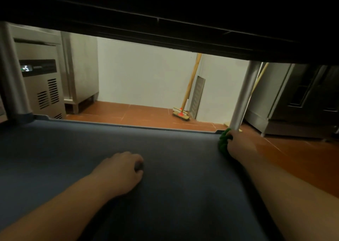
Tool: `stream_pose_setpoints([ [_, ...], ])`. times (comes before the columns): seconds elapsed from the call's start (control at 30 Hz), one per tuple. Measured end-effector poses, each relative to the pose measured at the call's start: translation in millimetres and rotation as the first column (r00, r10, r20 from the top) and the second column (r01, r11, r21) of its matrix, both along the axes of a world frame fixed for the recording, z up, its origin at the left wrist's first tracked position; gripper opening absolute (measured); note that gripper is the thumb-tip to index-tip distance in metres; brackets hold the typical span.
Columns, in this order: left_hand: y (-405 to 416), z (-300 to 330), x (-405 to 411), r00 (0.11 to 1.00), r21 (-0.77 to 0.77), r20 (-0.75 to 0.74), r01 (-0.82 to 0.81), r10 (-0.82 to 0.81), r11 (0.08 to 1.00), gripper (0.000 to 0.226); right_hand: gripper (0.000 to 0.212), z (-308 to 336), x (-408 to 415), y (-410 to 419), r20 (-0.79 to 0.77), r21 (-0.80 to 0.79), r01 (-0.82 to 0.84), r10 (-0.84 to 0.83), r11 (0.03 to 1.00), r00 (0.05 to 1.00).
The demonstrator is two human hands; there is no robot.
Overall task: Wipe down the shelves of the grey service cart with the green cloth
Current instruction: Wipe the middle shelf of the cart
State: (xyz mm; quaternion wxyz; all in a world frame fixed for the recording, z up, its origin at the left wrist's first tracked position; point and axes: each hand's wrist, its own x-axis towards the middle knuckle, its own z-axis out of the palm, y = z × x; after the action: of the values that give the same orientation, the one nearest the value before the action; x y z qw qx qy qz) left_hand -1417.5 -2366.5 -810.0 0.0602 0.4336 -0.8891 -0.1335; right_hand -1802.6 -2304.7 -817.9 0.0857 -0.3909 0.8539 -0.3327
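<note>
Leaning against the far white wall, a wooden-handled broom stands on orange floor tiles, with a steel appliance at far left. A round metal post rises at the grey shelf's far right corner, under a dark upper shelf. There the right hand grips the bunched, nubby green cloth against the post's base. The left hand rests mid-shelf, fingers curled under; whether its grip holds anything cannot be told.
</note>
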Motion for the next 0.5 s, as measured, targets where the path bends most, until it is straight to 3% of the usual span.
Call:
stream_pose_setpoints([
  [0.03, -2, 4, 4, 0.999, 0.046, -0.045, -0.006, 0.008, 0.999, 0.038, 0.016, 1, 9, -6, -0.15, 0.041, 0.047, -0.04, 0.998, 0.988],
  [0.13, -12, 18, 29, 0.996, 0.045, -0.086, -0.035, 0.039, 0.998, 0.038, 0.021, 4, 39, -33, -0.28, 0.028, 0.067, -0.056, 0.997, 0.958],
  [0.27, -29, 30, 93, 0.99, -0.035, -0.06, -0.127, 0.124, 0.991, 0.039, 0.016, 1, 115, -85, -0.234, 0.026, -0.011, 0.017, 1.0, 0.972],
  [0.4, -37, 29, 172, 0.981, -0.052, 0.071, -0.175, 0.179, 0.983, 0.036, 0.019, -1, 207, -141, -0.29, 0.047, -0.125, 0.134, 0.991, 0.948],
  [0.5, -38, 23, 227, 0.973, -0.037, 0.078, -0.216, 0.218, 0.976, 0.031, 0.024, 1, 273, -176, -0.319, 0.074, -0.204, 0.217, 0.976, 0.923],
])
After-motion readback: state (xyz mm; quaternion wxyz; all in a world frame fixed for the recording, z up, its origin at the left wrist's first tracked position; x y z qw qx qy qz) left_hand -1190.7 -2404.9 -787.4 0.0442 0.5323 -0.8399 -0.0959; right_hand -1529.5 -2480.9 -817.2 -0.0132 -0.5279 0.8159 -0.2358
